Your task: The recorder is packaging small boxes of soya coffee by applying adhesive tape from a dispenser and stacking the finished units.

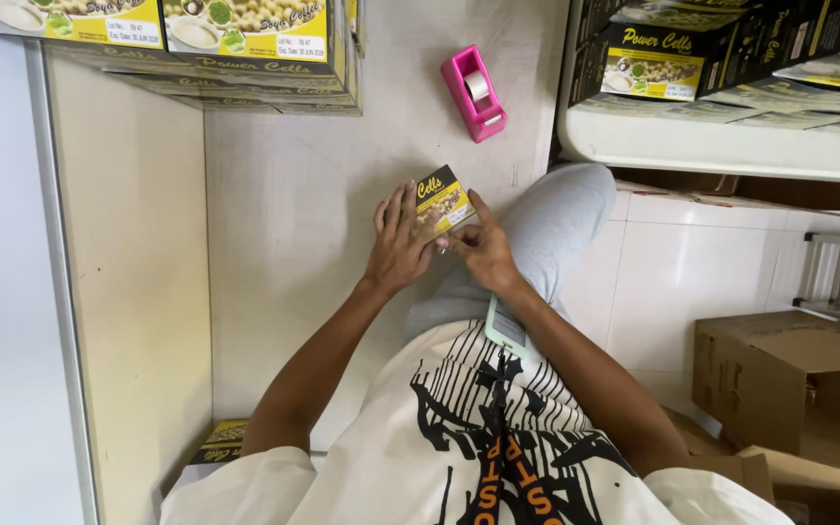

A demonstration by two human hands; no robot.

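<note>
I hold a small black-and-yellow packet (pixel 442 199) in front of me, above the beige table. My left hand (pixel 398 248) cups its left side with the fingers spread along it. My right hand (pixel 479 248) pinches its lower right edge with thumb and fingertips. My grey-trousered knee (pixel 561 219) lies just right of the hands. A pale green card (pixel 507 329) hangs at my chest.
A pink tape dispenser (pixel 474 93) sits on the table beyond the packet. Stacks of black-and-yellow boxes (pixel 245 39) stand at the far left, more on a white table (pixel 712 146) at right. Brown cartons (pixel 780 374) rest on the tiled floor. One more box (pixel 221 439) lies near my left elbow.
</note>
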